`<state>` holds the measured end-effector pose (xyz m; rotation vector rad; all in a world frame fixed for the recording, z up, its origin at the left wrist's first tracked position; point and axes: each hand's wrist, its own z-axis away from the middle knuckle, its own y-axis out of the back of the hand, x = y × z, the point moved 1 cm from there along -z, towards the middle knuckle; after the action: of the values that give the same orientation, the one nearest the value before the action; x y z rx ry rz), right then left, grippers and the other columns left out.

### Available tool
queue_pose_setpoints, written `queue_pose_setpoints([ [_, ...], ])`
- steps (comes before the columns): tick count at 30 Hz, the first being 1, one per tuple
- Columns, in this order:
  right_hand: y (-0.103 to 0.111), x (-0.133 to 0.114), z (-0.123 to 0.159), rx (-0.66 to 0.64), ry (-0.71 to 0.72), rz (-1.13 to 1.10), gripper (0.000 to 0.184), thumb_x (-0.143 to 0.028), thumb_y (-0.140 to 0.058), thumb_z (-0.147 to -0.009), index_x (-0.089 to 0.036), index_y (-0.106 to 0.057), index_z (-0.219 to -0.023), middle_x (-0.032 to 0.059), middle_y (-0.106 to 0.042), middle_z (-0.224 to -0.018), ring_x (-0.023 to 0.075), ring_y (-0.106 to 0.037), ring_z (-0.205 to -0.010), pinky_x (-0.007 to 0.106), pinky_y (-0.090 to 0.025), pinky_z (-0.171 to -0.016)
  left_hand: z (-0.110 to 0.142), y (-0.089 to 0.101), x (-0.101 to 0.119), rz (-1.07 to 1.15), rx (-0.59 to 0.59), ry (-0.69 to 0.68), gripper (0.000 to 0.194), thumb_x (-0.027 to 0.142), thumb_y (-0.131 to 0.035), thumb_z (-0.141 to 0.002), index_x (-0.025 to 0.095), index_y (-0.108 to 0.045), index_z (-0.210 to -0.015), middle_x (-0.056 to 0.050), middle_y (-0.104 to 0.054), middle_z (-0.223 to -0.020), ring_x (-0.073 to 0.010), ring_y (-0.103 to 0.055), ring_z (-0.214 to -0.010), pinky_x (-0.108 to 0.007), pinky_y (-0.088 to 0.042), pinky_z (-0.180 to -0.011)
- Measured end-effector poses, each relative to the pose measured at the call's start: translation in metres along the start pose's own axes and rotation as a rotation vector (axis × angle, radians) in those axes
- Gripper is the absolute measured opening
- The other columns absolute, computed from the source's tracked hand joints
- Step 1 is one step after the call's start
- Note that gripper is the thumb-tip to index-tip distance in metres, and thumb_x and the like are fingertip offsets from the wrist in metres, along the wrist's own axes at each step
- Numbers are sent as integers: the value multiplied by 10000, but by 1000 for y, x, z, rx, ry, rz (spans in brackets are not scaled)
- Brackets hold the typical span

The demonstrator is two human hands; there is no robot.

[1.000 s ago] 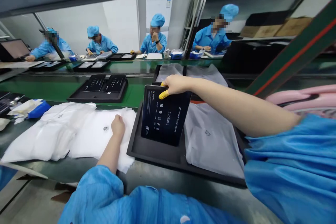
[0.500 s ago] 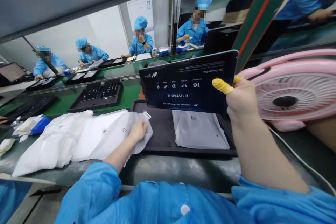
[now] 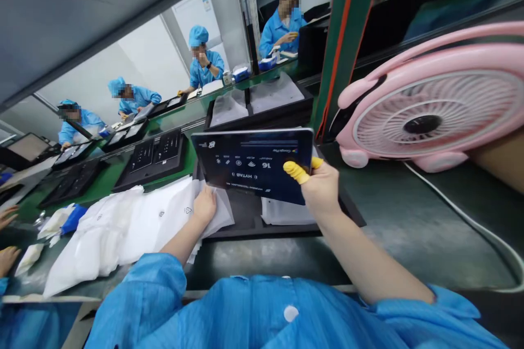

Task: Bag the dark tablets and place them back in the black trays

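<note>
My right hand [image 3: 320, 188], with yellow finger cots on thumb and forefinger, grips a dark tablet [image 3: 254, 164] by its right edge and holds it flat above a black tray [image 3: 245, 217]. White printed marks show on the tablet's back. My left hand [image 3: 204, 205] rests on the top white foam bag [image 3: 172, 215] of a pile beside the tray and pinches its edge. A bagged item [image 3: 286, 211] lies in the tray's right half, partly hidden by the tablet.
A pink desk fan [image 3: 426, 114] stands at the right with its white cable [image 3: 470, 223] trailing over the bench. A second black tray [image 3: 257, 106] with bagged items and a tray of dark tablets [image 3: 158, 155] sit on the green conveyor. Several workers in blue sit across. Another person's hands [image 3: 6, 234] show at far left.
My right hand has lowered the tablet toward me, over the tray. My left hand stays on the bag pile. The view has swung right and the fan looms larger.
</note>
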<state>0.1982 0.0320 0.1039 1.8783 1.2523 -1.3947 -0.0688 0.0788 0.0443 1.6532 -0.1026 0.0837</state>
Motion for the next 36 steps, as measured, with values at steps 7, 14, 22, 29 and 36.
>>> queue_pose_setpoints([
  [7, -11, 3, 21, -155, 74, 211, 301, -516, -636, -607, -224, -574, -576, 3, -570, -547, 163, -517, -527, 309, -449, -554, 6, 12, -25, 724, 257, 185, 202, 242, -395, -811, 196, -450, -621, 7, -515, -621, -141, -522, -659, -251, -399, -653],
  [14, -23, 9, 40, -209, 225, 230, 302, -495, -590, -677, -237, -528, -533, 7, -500, -508, 156, -474, -489, 304, -419, -503, -3, 73, -38, 1108, 410, 240, 221, 288, -431, -789, 207, -371, -593, 45, -365, -543, -92, -381, -510, -218, -342, -522],
  [22, -33, 19, 50, -180, 178, 146, 346, -526, -622, -639, -200, -561, -541, -1, -488, -484, 127, -439, -466, 272, -384, -472, 21, 111, 24, 808, 336, -295, 221, 296, -467, -775, 198, -395, -590, 28, -383, -582, -104, -373, -567, -227, -334, -578],
  [29, -31, 31, 29, -75, -224, -164, 444, -548, -698, -531, -155, -653, -733, 24, -630, -662, 157, -539, -614, 302, -463, -621, 50, 73, 32, 693, 235, -393, 225, 236, -380, -829, 193, -341, -611, 50, -346, -559, -84, -342, -519, -211, -296, -531],
  [36, -48, 27, 31, -41, -241, -274, 410, -497, -711, -528, -155, -652, -748, 28, -642, -687, 160, -541, -645, 310, -460, -653, 19, 112, 52, 631, 287, -546, 211, 219, -394, -804, 191, -346, -600, 44, -360, -559, -89, -359, -537, -217, -308, -555],
])
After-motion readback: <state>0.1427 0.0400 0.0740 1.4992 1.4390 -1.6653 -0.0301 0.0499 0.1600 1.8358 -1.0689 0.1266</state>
